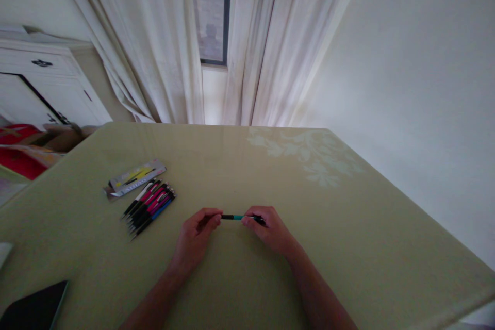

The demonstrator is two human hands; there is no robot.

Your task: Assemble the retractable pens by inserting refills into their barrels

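Observation:
A slim pen, black at one end and teal in the middle, lies level between my two hands above the table. My left hand pinches its black left end between thumb and fingertips. Around the teal part and the dark right end, my right hand is closed with thumb and forefinger. The tips of the pen are partly hidden by my fingers. Off to the left, several pens in black, pink, white and blue lie side by side in a slanted bunch.
An open grey and yellow pen box lies just behind the bunch. A dark flat device sits at the near left. The green table has a white leaf pattern at back right. Curtains, a white cabinet and a wall surround it.

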